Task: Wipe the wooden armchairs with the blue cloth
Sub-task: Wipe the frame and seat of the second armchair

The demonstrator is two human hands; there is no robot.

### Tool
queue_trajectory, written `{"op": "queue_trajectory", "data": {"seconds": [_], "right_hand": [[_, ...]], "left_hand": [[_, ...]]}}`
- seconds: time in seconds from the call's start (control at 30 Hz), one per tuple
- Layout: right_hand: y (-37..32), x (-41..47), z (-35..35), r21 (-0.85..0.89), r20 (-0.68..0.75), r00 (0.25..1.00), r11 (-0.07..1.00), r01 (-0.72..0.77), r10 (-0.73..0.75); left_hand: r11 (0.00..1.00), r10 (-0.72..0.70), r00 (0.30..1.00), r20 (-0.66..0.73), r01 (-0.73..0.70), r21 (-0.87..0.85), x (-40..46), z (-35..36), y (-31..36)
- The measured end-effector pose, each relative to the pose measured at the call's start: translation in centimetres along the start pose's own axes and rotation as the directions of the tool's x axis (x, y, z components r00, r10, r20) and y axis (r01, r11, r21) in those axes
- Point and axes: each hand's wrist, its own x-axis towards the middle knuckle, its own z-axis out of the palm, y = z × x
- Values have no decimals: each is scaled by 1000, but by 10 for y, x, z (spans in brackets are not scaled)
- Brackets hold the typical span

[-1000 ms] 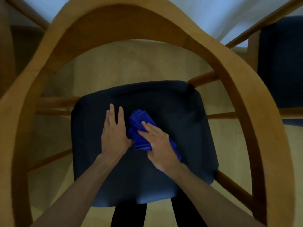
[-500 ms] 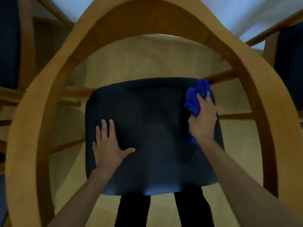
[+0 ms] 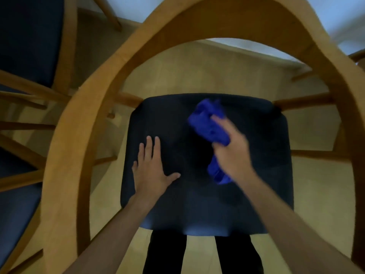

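While the left hand [image 3: 151, 171] lies flat on the dark blue seat [image 3: 256, 175] with its fingers straight and spread, the right hand [image 3: 231, 153] grips the blue cloth [image 3: 209, 123]. The cloth is bunched up under this hand, on the middle of the seat, a bit toward the back. Most of it sticks out past the fingers, up and to the left, and a small tail hangs out by the wrist. So its long line runs on a slant, from the back of the seat toward the front right. The right hand and cloth look blurry, so I cannot tell each finger apart.

The seat belongs to a wooden armchair [image 3: 65, 155], and its curved frame bends all the way around the seat like a big hoop. The left hand rests near the seat's left edge, well apart from the cloth. Another wooden chair [image 3: 65, 46] with a dark seat stands on the left. The person's dark trouser legs [image 3: 166, 254] show below the seat, on the pale floor [image 3: 197, 76].
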Motion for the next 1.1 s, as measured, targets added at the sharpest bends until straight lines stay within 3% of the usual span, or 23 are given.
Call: {"op": "queue_trajectory", "data": {"seconds": [0.07,0.13,0.23,0.33,0.5,0.57,0.63,0.7,0.77,0.93,1.03,1.1], "right_hand": [[-9,45,-27,-86,-50,998,996,30,-35],[-19,91,-36,-190,-33,999,981,27,-34],[-25,133,-3,-430,79,996,903,2,36],[-23,130,45,-669,170,985,734,116,0],[-20,102,65,-529,101,991,839,125,-85],[-18,70,87,-418,137,977,885,204,-160],[-14,25,117,-311,340,906,879,361,-252],[-9,-18,139,-272,581,774,836,477,-252],[-4,-31,143,-229,651,726,854,467,-223],[-35,27,105,-86,411,887,960,268,-210],[-59,88,82,-246,292,932,925,291,-215],[-69,125,81,-382,274,956,900,209,-105]], "left_hand": [[998,-52,996,-66,50,-23,0,0,-14],[973,-205,974,-94,192,-131,-2,1,-32],[814,-428,899,95,429,-390,-3,5,-55],[758,-381,905,189,423,-497,0,6,-59],[798,-434,883,177,468,-379,5,4,-48],[806,-433,884,175,467,-363,4,2,-47],[801,-444,879,176,477,-362,4,3,-48],[795,-434,893,120,442,-415,1,5,-48],[810,-427,902,67,414,-414,-1,5,-48],[800,-407,897,175,442,-405,3,1,-49],[795,-421,887,190,462,-393,1,2,-49],[803,-418,889,187,458,-381,0,2,-49]]}}
